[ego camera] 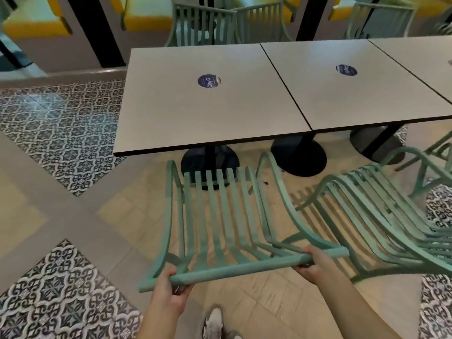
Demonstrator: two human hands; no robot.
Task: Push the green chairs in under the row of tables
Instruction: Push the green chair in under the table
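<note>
Head view, left to right: the left hand (168,287) grips the left end of the top rail of a green slatted chair (220,216), fingers (164,273) curled over the rail, and the right hand (315,265) holds the same rail nearer its right end, fingers wrapped round it. The chair stands just in front of the leftmost tabletop (208,101), its seat facing the black pedestal base (209,165) and not yet under the edge. A second green chair (381,216) sits just beside it on the right, angled away from the row, near the middle tabletop (342,81).

The chair looks like painted metal: stiff, probably moderately heavy, and unlikely to flex under a push. The top rail is the natural hold, one hand at each end, which should keep the chair from twisting as it slides. Its front legs may meet the pedestal base, so it likely needs to go in straight and stop short of it.

The floor (73,216) mixes plain beige tiles with patterned ones; it looks hard and smooth, so the legs should slide, perhaps catching at grout lines. Across the tables more green chairs (203,23) stand against yellow bench seating (146,23).
</note>
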